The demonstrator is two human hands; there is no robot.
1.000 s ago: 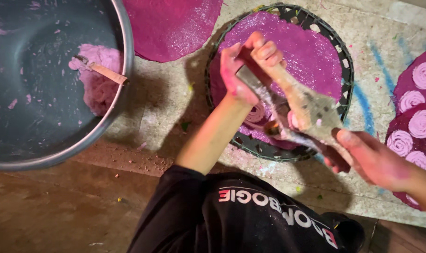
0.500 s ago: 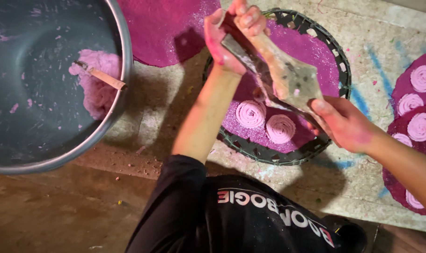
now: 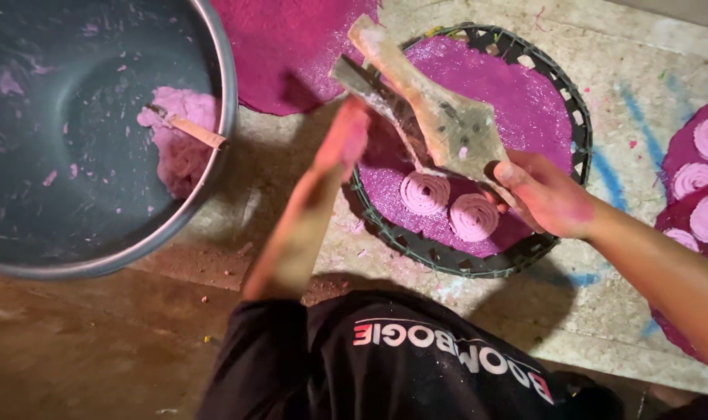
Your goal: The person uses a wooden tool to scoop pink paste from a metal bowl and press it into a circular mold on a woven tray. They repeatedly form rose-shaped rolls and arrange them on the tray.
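I keep my right hand (image 3: 545, 194) clamped on the dough-caked wooden press (image 3: 439, 117), blurred left hand (image 3: 346, 140) gripping its handle, & would squeeze evenly w/ steady circles over the round purple-lined woven tray (image 3: 572, 117).

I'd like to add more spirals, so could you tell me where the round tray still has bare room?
The far half of the round tray is bare. Its near edge is crowded: two pink spirals sit between the left hand and right hand holding the wooden press.
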